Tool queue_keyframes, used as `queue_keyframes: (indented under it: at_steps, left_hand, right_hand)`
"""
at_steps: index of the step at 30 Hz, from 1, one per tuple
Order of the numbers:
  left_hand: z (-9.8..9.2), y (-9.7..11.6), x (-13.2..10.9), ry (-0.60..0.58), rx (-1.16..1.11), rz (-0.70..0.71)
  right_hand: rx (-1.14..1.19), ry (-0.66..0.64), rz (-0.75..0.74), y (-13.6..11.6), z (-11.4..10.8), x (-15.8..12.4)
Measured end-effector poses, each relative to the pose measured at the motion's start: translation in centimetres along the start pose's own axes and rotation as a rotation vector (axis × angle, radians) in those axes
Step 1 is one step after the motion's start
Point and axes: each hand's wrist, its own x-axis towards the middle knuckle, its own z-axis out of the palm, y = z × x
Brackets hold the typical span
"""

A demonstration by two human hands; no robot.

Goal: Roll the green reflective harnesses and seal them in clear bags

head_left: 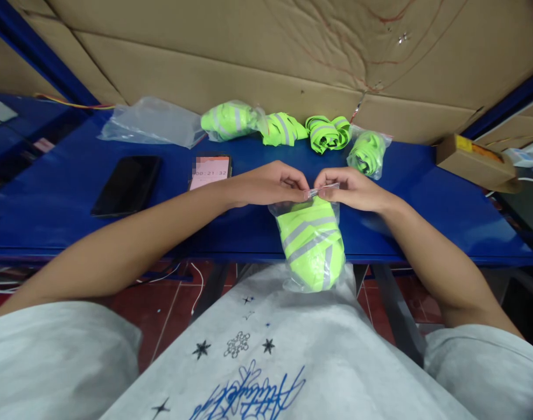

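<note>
Writing first. We read digits on the lit phone (209, 171), lying face up on the blue table (52, 198): 00:21:32, with a blurred patch above them. The grey shirt (293, 350) at the bottom of the view carries blue cursive lettering, cut off by the frame edge, which we cannot read; small dark stars and a knot-like outline sit above it. The cardboard box (474, 160) at the right end of the table has a yellow label, too small to read.

Hands. The left hand (270, 184) and right hand (358, 189) meet over the near part of the table, fingertips almost touching. Both pinch the top strip of a clear bag (293, 283), thumb and forefinger closed narrow on the plastic. Inside is a folded neon vest (312, 242), yellow-green with grey reflective bands. The bag hangs from the fingers over the table's near edge, its lower end against the shirt.

Around. A dark phone (126, 185) lies left of the lit one. Along the back edge sit a heap of empty bags (150, 122), a bagged vest (229, 119), two loose rolled vests (281, 128) (328, 133), and another bagged vest (367, 153) just behind the right hand. A cardboard wall (266, 58) rises behind them. Red floor tiles (174, 303) and white cables show under the table.
</note>
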Motion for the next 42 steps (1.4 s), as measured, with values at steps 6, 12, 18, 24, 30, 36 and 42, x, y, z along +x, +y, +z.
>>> queue_keyframes:
  at_steps: [6, 12, 18, 24, 30, 36, 42]
  left_hand:
    - [0.2, 0.1, 0.1, 0.053, 0.042, 0.048]
    - [-0.1, 0.2, 0.1, 0.072, 0.080, 0.129]
    - [0.2, -0.2, 0.1, 0.075, 0.089, 0.202]
    - [-0.3, -0.3, 0.1, 0.017, 0.056, 0.120]
    - [-3.0, -0.1, 0.1, -0.096, 0.159, 0.024]
    - [-3.9, -0.4, 0.2, -0.016, 0.169, 0.082]
    - [-2.7, -0.4, 0.1, -0.010, 0.195, 0.173]
  right_hand:
    - [-0.074, 0.066, -0.052, 0.0, 0.6, 0.1]
    - [-0.107, 0.075, -0.073, 0.2, 0.6, 0.1]
    - [-0.087, 0.058, -0.060, 0.1, 0.7, 0.1]
    - [-0.052, 0.062, -0.068, -0.3, 0.7, 0.0]
    - [-0.033, 0.126, -0.035, -0.4, 0.0, 0.0]
    - [-0.005, 0.133, 0.007, 0.2, -1.1, 0.2]
    - [0.001, 0.058, 0.053, 0.2, -1.0, 0.3]
